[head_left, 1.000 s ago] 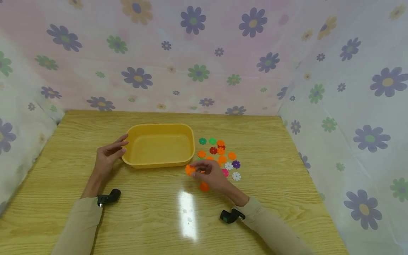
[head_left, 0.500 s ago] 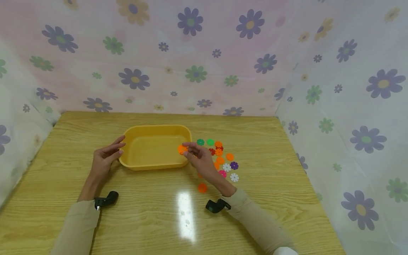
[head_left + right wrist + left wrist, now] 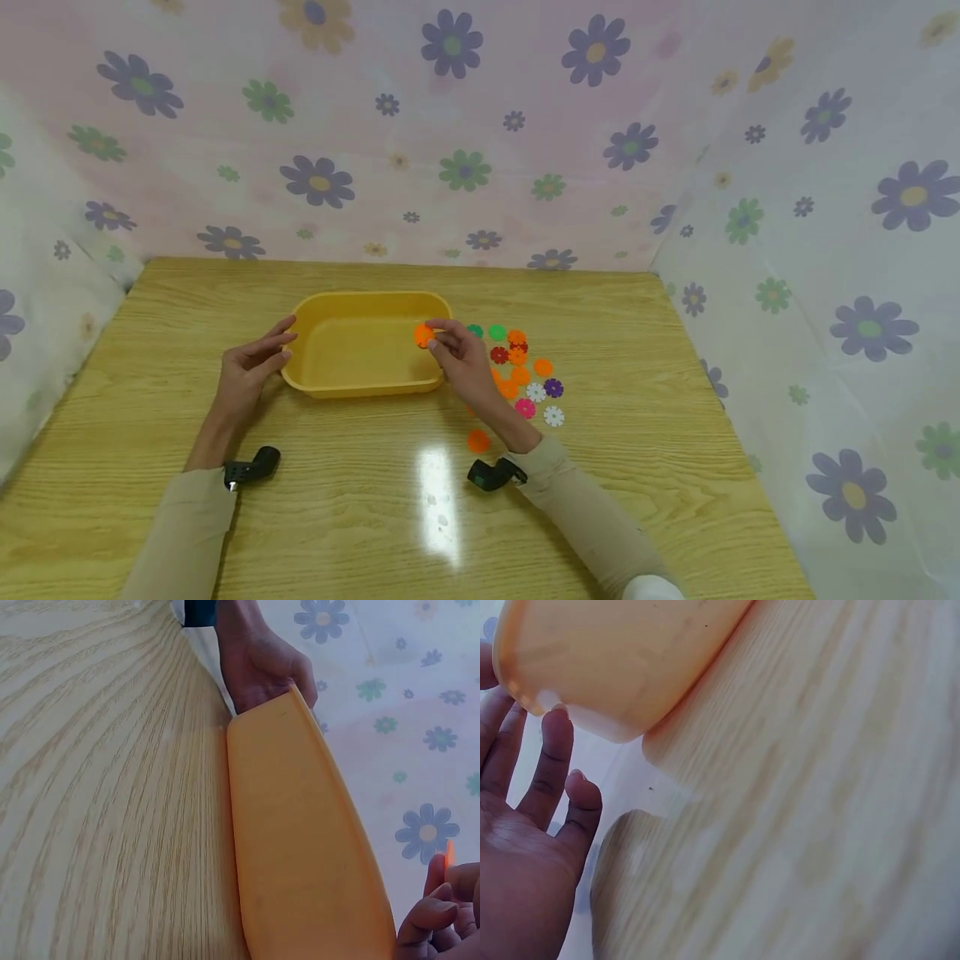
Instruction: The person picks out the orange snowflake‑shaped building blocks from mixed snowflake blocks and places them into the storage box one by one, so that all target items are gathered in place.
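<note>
A yellow plastic tub [image 3: 352, 346] stands on the table with a bare bottom. At its left end my left hand [image 3: 243, 377] rests its fingertips on the rim, the fingers fairly straight; the left wrist view shows them against the tub's outer wall. My right hand [image 3: 467, 358] is over the tub's right end, pinching an orange notched plastic disc [image 3: 423, 336] between thumb and fingers. In the right wrist view that disc [image 3: 449, 853] appears edge-on above the rim. The right hand and wrist hide part of the disc pile from the head view.
Right of the tub lie several loose notched discs, among them green [image 3: 497, 332], dark red [image 3: 499, 356], purple [image 3: 553, 387], white [image 3: 553, 416] and pink [image 3: 525, 408]. One orange disc [image 3: 477, 441] lies nearer the front. Flower-patterned cloth [image 3: 465, 171] surrounds the wooden table [image 3: 337, 517].
My right hand has carried the orange disc from the table in front of the tub's right corner, up and leftward over the tub. The left hand has stayed at the rim.
</note>
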`<action>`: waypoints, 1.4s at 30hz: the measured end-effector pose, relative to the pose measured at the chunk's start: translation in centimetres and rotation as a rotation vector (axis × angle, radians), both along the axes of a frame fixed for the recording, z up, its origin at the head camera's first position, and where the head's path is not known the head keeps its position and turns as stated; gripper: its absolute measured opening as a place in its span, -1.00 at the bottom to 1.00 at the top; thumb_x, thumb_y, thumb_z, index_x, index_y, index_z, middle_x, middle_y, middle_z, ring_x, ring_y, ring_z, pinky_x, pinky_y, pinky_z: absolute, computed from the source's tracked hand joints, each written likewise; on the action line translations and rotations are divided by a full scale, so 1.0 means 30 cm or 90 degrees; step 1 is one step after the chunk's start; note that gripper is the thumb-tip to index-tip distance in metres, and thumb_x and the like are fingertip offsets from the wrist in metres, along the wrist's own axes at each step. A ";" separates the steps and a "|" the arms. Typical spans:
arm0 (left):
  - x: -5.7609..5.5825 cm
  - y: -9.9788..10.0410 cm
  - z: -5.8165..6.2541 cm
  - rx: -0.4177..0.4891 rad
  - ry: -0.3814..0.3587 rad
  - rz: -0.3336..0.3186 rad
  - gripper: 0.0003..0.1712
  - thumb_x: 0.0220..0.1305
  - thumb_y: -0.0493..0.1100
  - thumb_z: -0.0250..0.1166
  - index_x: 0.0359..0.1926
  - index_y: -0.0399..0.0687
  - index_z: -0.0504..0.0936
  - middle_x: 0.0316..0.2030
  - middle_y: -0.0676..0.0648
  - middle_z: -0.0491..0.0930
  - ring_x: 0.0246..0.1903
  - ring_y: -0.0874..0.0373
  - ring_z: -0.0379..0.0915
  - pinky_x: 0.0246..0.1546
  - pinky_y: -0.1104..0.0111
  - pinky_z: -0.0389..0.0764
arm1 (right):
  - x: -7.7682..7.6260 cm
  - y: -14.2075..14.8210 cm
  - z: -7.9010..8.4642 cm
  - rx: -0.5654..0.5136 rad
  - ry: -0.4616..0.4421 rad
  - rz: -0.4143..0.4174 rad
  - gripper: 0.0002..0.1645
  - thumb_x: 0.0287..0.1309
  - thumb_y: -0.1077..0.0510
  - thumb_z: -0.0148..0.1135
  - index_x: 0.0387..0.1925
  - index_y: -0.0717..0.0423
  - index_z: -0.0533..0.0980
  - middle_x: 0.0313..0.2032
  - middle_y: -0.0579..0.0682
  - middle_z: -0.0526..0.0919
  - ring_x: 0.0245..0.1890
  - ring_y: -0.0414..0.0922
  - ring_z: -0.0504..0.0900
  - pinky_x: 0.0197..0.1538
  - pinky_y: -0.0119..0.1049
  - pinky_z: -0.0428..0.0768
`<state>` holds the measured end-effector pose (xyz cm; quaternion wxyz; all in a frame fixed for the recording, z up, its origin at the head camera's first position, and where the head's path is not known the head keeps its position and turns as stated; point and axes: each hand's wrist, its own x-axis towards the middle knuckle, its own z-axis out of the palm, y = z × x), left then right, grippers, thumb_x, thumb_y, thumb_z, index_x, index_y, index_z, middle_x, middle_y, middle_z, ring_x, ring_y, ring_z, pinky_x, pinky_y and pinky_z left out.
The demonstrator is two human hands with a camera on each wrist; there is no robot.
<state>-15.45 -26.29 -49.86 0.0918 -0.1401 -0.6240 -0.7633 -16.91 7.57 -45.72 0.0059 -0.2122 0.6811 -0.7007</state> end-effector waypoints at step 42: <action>-0.002 0.009 -0.003 -0.003 -0.014 0.034 -0.73 0.37 -0.56 0.15 0.04 -0.63 0.60 0.23 0.04 0.62 0.33 0.31 0.41 -0.30 0.62 0.55 | -0.001 -0.139 0.154 0.146 -0.047 0.054 -0.71 0.44 0.37 0.09 0.08 0.45 0.55 -0.04 0.37 0.62 -0.61 -0.05 0.40 -0.51 -0.44 0.40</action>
